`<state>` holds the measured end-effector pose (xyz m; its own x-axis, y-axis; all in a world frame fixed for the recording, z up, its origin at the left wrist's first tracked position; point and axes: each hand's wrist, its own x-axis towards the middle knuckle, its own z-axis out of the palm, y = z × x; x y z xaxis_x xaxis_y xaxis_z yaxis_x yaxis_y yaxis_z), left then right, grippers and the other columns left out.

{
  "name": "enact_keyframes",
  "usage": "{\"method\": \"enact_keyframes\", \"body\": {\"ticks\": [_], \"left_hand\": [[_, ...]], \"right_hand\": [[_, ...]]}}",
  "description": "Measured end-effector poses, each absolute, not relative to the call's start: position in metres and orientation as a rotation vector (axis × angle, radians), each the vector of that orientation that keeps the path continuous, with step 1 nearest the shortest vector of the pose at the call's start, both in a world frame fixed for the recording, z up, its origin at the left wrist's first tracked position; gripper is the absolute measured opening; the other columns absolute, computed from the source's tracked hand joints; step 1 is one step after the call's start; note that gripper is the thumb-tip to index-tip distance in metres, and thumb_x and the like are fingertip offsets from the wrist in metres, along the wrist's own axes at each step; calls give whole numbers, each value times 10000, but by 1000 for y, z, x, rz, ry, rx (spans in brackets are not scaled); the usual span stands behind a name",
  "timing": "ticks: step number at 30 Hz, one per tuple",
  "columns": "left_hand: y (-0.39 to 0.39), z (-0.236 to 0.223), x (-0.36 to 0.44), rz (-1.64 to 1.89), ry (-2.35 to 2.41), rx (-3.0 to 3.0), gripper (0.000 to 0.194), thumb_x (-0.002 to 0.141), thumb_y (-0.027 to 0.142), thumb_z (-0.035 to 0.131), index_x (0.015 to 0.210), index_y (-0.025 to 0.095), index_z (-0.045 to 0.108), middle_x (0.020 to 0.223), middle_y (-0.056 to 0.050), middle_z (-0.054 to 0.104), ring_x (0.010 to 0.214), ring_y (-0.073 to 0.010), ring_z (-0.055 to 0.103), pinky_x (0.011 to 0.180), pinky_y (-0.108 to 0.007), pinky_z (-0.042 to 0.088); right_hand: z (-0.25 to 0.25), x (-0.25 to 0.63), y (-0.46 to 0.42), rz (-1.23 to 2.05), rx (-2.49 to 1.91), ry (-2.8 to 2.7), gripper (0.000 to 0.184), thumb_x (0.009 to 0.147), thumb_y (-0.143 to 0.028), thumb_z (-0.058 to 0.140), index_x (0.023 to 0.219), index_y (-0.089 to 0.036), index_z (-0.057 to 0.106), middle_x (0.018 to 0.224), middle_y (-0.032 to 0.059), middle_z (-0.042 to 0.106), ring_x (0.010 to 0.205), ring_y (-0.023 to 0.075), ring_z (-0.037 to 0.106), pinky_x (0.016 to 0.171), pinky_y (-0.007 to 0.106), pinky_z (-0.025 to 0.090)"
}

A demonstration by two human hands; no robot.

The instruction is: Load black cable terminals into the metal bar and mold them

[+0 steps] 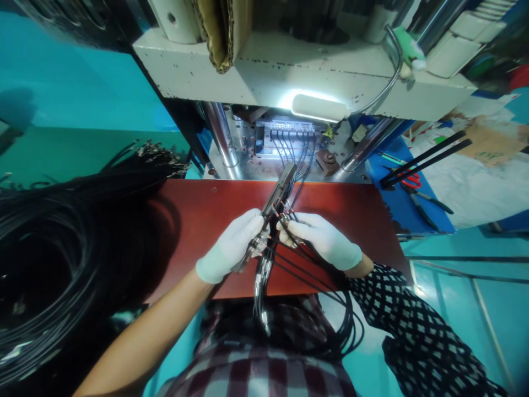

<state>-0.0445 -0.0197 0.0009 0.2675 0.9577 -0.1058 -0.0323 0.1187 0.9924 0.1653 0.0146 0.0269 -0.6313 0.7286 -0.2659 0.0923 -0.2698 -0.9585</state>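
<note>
Both my hands wear white gloves and meet over the red-brown board point(194, 242). My left hand point(243, 234) is closed around a long grey metal bar-shaped fixture point(279, 190), which slants up and away from me. Black cables with bare coppery ends lie across the fixture. My right hand point(303, 234) pinches one black cable point(291, 234) near its end, beside the fixture. More black cables point(347, 325) loop down from there over my lap. A bundle with silvery ends point(262, 286) hangs beneath my hands over the board's front edge.
Behind the board stands a press with metal posts point(223, 135) and a lit lamp point(318, 107). Cables run into its mould point(285, 143). Coiled black cables point(45, 253) fill the left. Pliers point(421, 207) lie on a blue surface at right, near two black rods point(427, 160).
</note>
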Motion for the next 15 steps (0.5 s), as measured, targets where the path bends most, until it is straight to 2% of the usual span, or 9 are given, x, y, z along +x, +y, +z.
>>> {"method": "enact_keyframes", "body": {"ticks": [3,6,10,13,15], "left_hand": [[-20,2,-44,953,1022,1210,337,987,475,463,817,187,503,754,-13,524,648,-135,442,573,-285,376],[-21,-1,-44,952,1020,1193,341,985,479,469,811,188,501,726,-2,503,617,-124,433,553,-279,370],[-23,-6,-44,952,1067,1123,350,983,515,447,868,198,539,678,10,477,523,-113,403,480,-277,335],[-24,-4,-43,963,1120,1141,358,987,515,444,851,195,529,672,14,476,525,-105,407,493,-268,344],[-24,-2,-42,966,1127,1171,355,990,500,455,823,190,508,687,15,483,560,-101,426,529,-261,367]], "right_hand": [[25,165,15,2015,-977,-1456,275,933,-372,594,1008,-119,671,826,25,620,725,113,536,705,244,446],[26,162,16,1943,-1068,-1501,268,903,-383,624,921,-121,679,790,26,632,705,120,548,693,251,450],[32,160,14,1559,-1284,-1802,268,882,-339,614,690,-151,618,676,4,619,664,131,546,642,255,415],[38,162,10,1268,-1361,-2036,266,870,-303,615,645,-164,587,648,-10,593,646,125,504,609,256,367],[41,162,9,1254,-1357,-2116,257,868,-310,625,657,-164,610,661,-1,611,655,132,510,619,260,377]]}}
